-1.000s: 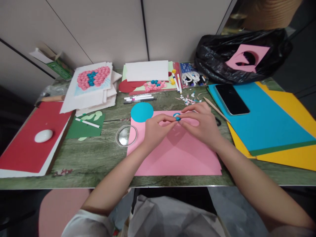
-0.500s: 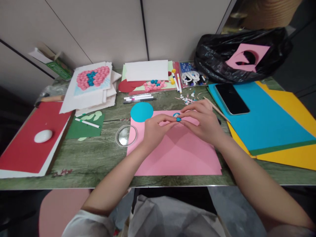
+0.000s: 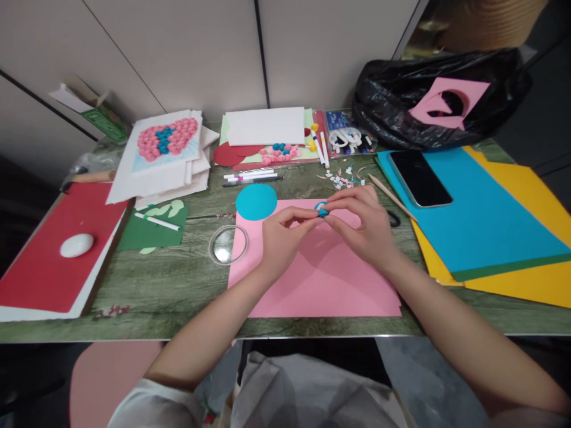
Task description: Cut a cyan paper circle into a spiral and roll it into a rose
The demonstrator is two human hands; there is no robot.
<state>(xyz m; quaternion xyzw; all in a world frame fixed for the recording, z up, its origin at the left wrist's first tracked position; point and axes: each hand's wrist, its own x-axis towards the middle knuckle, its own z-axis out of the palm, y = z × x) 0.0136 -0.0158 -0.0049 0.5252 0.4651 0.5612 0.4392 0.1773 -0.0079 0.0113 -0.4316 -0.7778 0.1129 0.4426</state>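
Observation:
A small curled piece of blue paper point(image 3: 323, 213) is pinched between the fingertips of both hands. My left hand point(image 3: 285, 235) grips it from the left with thumb and forefinger. From the right, the thumb and fingers of my right hand point(image 3: 363, 223) close on its other side, hiding part of it. Both hands are above the pink paper sheet point(image 3: 321, 291). Left of them, a round blue paper disc point(image 3: 256, 201) overlaps the sheet's far left corner. Nearer me, a clear round ring-shaped lid point(image 3: 228, 245) lies partly on the pink sheet.
Paper flowers point(image 3: 280, 154), markers point(image 3: 254, 176) and scraps point(image 3: 343, 178) lie at the back. Right are a phone point(image 3: 420, 178) on blue paper point(image 3: 491, 220), a wooden stick point(image 3: 392, 197) and a black bag point(image 3: 383, 101). Left are a flower picture point(image 3: 167, 139) and a white oval object point(image 3: 77, 245).
My fingers have shifted slightly around the blue paper, and it looks a little more curled. My right hand has moved slightly left. The rest stays in place.

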